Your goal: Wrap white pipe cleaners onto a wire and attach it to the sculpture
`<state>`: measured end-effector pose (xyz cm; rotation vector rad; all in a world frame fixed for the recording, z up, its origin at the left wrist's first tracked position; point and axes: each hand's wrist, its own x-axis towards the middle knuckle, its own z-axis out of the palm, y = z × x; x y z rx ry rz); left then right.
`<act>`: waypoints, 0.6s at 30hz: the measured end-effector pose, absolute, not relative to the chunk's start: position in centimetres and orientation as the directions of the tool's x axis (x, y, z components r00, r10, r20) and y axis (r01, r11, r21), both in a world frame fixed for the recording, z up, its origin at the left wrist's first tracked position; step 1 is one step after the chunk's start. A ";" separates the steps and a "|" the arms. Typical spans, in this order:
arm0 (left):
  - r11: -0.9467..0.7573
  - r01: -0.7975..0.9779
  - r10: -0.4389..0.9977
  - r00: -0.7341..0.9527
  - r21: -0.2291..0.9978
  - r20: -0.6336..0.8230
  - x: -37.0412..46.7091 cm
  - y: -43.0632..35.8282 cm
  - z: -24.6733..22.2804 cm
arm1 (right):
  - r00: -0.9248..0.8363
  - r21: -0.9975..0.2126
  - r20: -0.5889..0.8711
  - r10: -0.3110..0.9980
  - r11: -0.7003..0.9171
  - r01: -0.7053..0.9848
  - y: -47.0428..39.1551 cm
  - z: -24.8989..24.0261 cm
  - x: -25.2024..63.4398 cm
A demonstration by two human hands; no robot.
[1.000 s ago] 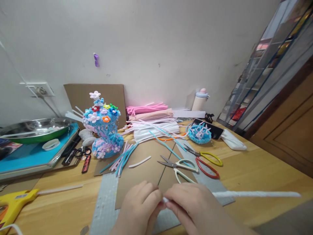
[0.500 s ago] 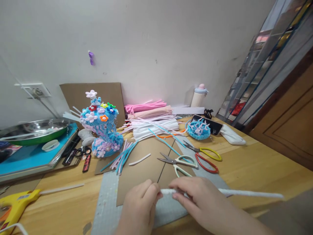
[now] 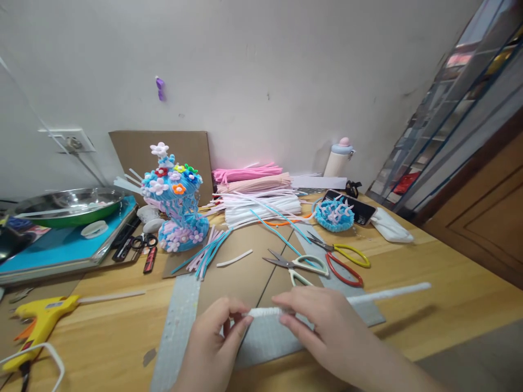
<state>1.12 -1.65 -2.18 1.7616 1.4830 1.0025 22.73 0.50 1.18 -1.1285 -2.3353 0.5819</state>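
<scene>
A short white coiled piece [image 3: 266, 312] is stretched between my two hands above the grey cutting mat [image 3: 265, 345]. My left hand [image 3: 218, 335] pinches its left end between thumb and fingers. The right end sits between the thumb and fingers of my right hand [image 3: 322, 321]. A long white pipe cleaner [image 3: 392, 293] sticks out to the right from behind my right hand. Just beyond the hands, white-handled scissors [image 3: 296, 264] lie open on the brown cardboard [image 3: 229, 280].
A blue flowered ornament [image 3: 174, 201] stands left of the pipe cleaner bundles [image 3: 261, 209]. Red-and-yellow-handled scissors [image 3: 345, 272] and a blue fuzzy piece [image 3: 335, 214] lie at right. A yellow glue gun [image 3: 47, 318] and metal bowl [image 3: 69, 207] are at left.
My left hand has moved left and its pinch now shows more clearly. More of the white coil is exposed between my hands. The pipe cleaner's free end has swung up and left.
</scene>
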 end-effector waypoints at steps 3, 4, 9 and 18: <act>-0.257 0.512 0.964 0.192 0.819 0.182 1.5 -1.4 -1.9 | -0.601 -0.688 0.163 0.782 0.527 0.499 0.8 1.3 21.5; -0.255 0.513 0.964 0.207 0.820 0.170 1.5 -1.3 -1.8 | -0.598 -0.720 0.144 0.788 0.498 0.483 1.0 1.3 21.1; -0.086 0.551 0.996 0.048 0.830 0.071 1.1 -1.4 -2.1 | -0.569 -0.737 0.031 0.822 0.403 0.542 1.5 -0.4 21.0; -0.313 0.718 0.941 0.322 0.622 0.103 2.3 -3.5 -3.9 | -0.551 -0.601 0.031 0.834 0.456 0.656 -0.1 -3.5 22.0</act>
